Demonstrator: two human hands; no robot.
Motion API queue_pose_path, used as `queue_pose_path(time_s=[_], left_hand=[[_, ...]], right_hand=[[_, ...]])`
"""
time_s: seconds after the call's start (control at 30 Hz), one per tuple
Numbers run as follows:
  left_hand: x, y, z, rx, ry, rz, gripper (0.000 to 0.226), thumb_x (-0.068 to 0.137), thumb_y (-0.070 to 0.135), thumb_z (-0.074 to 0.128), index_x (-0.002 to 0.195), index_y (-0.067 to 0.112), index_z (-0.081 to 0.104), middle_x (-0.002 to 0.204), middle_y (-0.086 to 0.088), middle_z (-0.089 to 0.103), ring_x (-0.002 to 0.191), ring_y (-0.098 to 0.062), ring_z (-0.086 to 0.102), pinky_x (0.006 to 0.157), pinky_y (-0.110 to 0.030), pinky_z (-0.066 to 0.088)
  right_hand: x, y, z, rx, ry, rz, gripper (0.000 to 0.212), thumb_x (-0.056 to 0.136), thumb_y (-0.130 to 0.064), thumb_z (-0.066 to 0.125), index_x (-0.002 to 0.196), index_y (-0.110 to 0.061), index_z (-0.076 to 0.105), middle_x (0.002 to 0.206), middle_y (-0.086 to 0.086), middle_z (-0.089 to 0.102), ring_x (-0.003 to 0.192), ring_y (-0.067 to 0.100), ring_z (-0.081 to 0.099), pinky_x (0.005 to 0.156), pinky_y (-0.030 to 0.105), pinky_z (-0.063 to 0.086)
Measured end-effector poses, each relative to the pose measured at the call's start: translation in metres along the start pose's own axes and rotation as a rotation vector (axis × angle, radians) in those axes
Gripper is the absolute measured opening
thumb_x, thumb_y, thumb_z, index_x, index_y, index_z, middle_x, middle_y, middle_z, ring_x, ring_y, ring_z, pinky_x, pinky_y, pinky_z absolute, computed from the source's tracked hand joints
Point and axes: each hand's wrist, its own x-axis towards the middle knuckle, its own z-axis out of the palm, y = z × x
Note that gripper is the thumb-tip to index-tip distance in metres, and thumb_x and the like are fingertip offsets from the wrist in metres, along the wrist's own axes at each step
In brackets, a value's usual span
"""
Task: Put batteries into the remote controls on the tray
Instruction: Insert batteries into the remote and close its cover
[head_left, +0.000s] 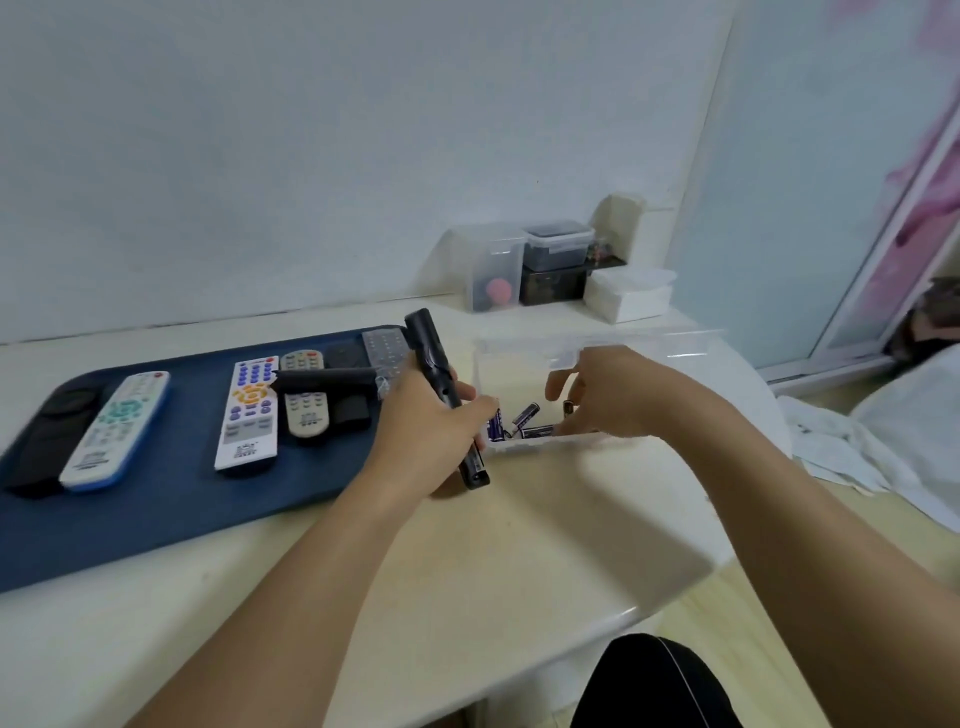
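My left hand (423, 431) grips a slim black remote (441, 384), tilted with its far end up, just right of the blue tray (171, 499). My right hand (602, 395) reaches into a clear plastic box (530, 444); its fingertips touch the purple batteries (524, 418) lying at the box's near end. I cannot tell whether a battery is pinched. On the tray lie a white-and-blue remote (117, 428), a white remote with blue and orange buttons (249, 413), a beige remote (306, 395), a black remote (49, 441) and a black back cover (324, 378).
Stacked clear and dark storage boxes (545, 265) and a white lidded box (628, 293) stand against the wall at the back. White cloth (841, 447) lies to the right, beyond the table's rounded edge. A dark stool seat (654, 686) is below.
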Motion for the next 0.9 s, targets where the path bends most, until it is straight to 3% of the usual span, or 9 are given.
queue_pose_path(time_s=[0.1, 0.17, 0.27, 0.33, 0.53, 0.67, 0.77, 0.83, 0.9], left_hand=[[-0.002, -0.001, -0.003, -0.008, -0.003, -0.026, 0.031, 0.085, 0.021, 0.077, 0.106, 0.012, 0.056, 0.086, 0.003, 0.066, 0.057, 0.002, 0.063, 0.050, -0.021, 0.043], [-0.003, -0.001, -0.003, -0.008, -0.004, -0.028, 0.026, 0.085, 0.019, 0.076, 0.100, 0.011, 0.056, 0.074, 0.004, 0.065, 0.050, 0.003, 0.061, 0.050, -0.022, 0.043], [-0.004, 0.000, 0.000, 0.014, 0.021, -0.002, 0.023, 0.086, 0.015, 0.074, 0.099, 0.009, 0.056, 0.071, 0.003, 0.063, 0.047, 0.004, 0.059, 0.053, -0.026, 0.046], [-0.003, 0.000, 0.001, 0.029, 0.039, 0.015, 0.024, 0.086, 0.014, 0.072, 0.101, 0.009, 0.055, 0.073, 0.003, 0.062, 0.050, 0.002, 0.060, 0.057, -0.030, 0.050], [0.000, -0.002, 0.001, 0.072, 0.049, 0.024, 0.023, 0.085, 0.016, 0.071, 0.101, 0.007, 0.057, 0.076, -0.002, 0.065, 0.050, 0.000, 0.062, 0.060, -0.034, 0.057], [0.000, -0.003, 0.002, 0.065, 0.048, 0.027, 0.024, 0.087, 0.017, 0.069, 0.103, 0.005, 0.056, 0.077, -0.006, 0.066, 0.046, -0.002, 0.062, 0.051, -0.028, 0.049], [0.000, -0.002, 0.004, 0.060, 0.045, 0.026, 0.023, 0.088, 0.017, 0.069, 0.103, 0.005, 0.055, 0.082, -0.009, 0.067, 0.046, -0.004, 0.064, 0.048, -0.025, 0.049], [0.001, -0.003, 0.005, 0.065, 0.048, 0.032, 0.024, 0.088, 0.019, 0.069, 0.102, 0.006, 0.055, 0.082, -0.009, 0.067, 0.049, -0.006, 0.066, 0.048, -0.027, 0.052], [0.002, -0.004, 0.006, 0.073, 0.061, 0.044, 0.023, 0.087, 0.020, 0.070, 0.099, 0.008, 0.054, 0.081, -0.006, 0.066, 0.053, -0.009, 0.067, 0.054, -0.034, 0.058]], right_hand=[[0.002, -0.004, 0.003, -0.025, -0.027, -0.024, 0.019, 0.082, -0.023, 0.078, 0.092, -0.031, 0.065, 0.090, -0.008, 0.062, 0.080, 0.013, 0.061, 0.075, 0.029, 0.053], [0.004, -0.005, 0.004, -0.012, -0.018, -0.037, 0.018, 0.083, -0.017, 0.078, 0.090, -0.028, 0.066, 0.089, -0.005, 0.065, 0.078, 0.013, 0.060, 0.073, 0.030, 0.054], [0.006, -0.004, 0.001, -0.009, -0.036, -0.058, 0.018, 0.085, -0.010, 0.072, 0.087, -0.027, 0.065, 0.082, -0.009, 0.065, 0.069, 0.007, 0.057, 0.056, 0.021, 0.045], [0.006, -0.005, -0.001, 0.016, -0.056, -0.078, 0.018, 0.086, -0.007, 0.067, 0.086, -0.025, 0.066, 0.082, -0.009, 0.069, 0.067, 0.006, 0.059, 0.053, 0.017, 0.042], [0.008, -0.011, -0.006, -0.021, -0.140, -0.091, 0.020, 0.086, -0.008, 0.061, 0.090, -0.025, 0.071, 0.089, -0.005, 0.073, 0.076, 0.019, 0.070, 0.073, 0.035, 0.059], [0.013, -0.010, -0.008, -0.023, -0.222, -0.098, 0.017, 0.087, -0.010, 0.067, 0.098, -0.022, 0.069, 0.087, -0.006, 0.071, 0.067, 0.011, 0.067, 0.070, 0.028, 0.056], [0.014, -0.004, -0.010, 0.127, -0.281, -0.071, 0.016, 0.086, -0.005, 0.069, 0.099, -0.015, 0.070, 0.080, 0.001, 0.074, 0.073, 0.022, 0.075, 0.076, 0.031, 0.062], [0.016, -0.003, -0.013, 0.083, -0.317, -0.078, 0.015, 0.085, -0.006, 0.070, 0.097, -0.016, 0.071, 0.076, -0.001, 0.076, 0.073, 0.020, 0.076, 0.076, 0.027, 0.059], [0.018, -0.006, -0.013, 0.058, -0.329, -0.080, 0.016, 0.078, -0.011, 0.078, 0.092, -0.017, 0.073, 0.078, -0.003, 0.077, 0.074, 0.018, 0.077, 0.084, 0.031, 0.059]])
